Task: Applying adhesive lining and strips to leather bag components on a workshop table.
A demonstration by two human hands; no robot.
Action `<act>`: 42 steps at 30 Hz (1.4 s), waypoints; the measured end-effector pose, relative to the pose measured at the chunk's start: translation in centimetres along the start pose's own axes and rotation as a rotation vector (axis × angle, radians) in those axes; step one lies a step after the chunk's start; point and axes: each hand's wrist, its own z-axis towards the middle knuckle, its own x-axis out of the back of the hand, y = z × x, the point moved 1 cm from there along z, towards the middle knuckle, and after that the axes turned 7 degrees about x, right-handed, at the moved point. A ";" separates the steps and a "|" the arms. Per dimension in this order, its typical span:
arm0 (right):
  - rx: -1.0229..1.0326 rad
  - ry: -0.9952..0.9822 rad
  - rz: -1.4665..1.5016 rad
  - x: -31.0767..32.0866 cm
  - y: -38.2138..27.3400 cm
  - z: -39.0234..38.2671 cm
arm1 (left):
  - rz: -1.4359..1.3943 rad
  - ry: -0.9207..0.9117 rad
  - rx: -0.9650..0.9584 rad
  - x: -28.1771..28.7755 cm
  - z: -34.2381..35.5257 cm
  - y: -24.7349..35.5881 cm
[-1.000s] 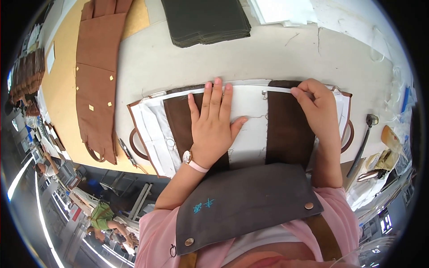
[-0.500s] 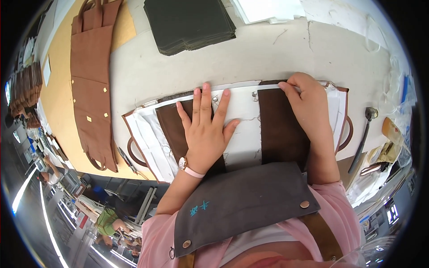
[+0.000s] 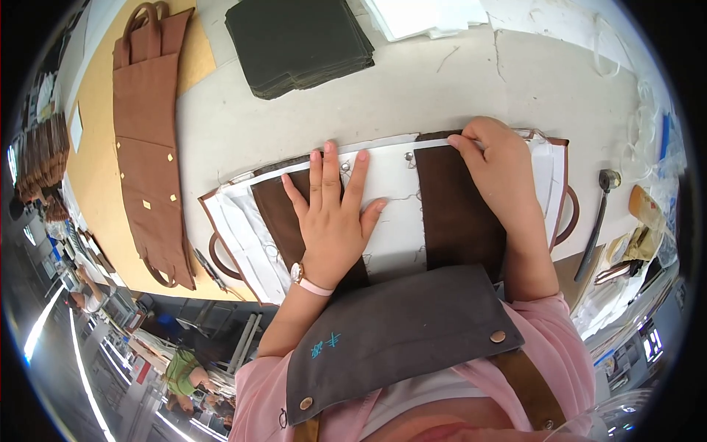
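A: What is biggest in front of you?

B: The pale tabletop (image 3: pixel 398 99). On it, right before you, lies the white-and-brown fabric piece (image 3: pixel 394 232), spread out with its lower edge reaching in under your apron flap (image 3: pixel 405 317).

A: And around that?

B: To your left, apart from it, is a flat brown bag (image 3: pixel 151 173); beyond it, a dark stack (image 3: pixel 302 48) of panels.

A: How are your hands?

B: Your left hand (image 3: pixel 330 228) lies flat, its fingers spread over the left brown panel and the white middle. Your right hand (image 3: pixel 497 162) has thumb and forefinger pinching the white strip (image 3: pixel 434 144) at the far edge.

A: What could spoil it?

B: If your left palm presses too lightly, a tug from the right could skew the layers. If you pull that strip unevenly, it may pucker or stand off the edge.

A: Anything smaller?

B: Two metal fasteners (image 3: pixel 409 156) sit near the edge between your hands; the strip could catch there. A loose thread (image 3: pixel 405 197) crosses the white middle, and could snag on your left thumb just beside it.
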 end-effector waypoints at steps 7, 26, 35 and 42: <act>0.082 0.045 -0.083 -0.6 0.3 -0.3 | -0.170 0.079 -0.105 0.9 2.2 3.7; -0.364 0.117 0.139 5.4 4.4 -2.5 | -0.202 0.107 -0.318 -0.9 3.9 7.1; -0.255 0.130 -0.006 4.8 4.6 -2.3 | -0.153 0.112 -0.310 -1.0 4.0 7.3; -0.224 0.159 -0.066 4.6 4.1 -2.1 | 0.008 0.173 -0.323 0.2 5.3 8.7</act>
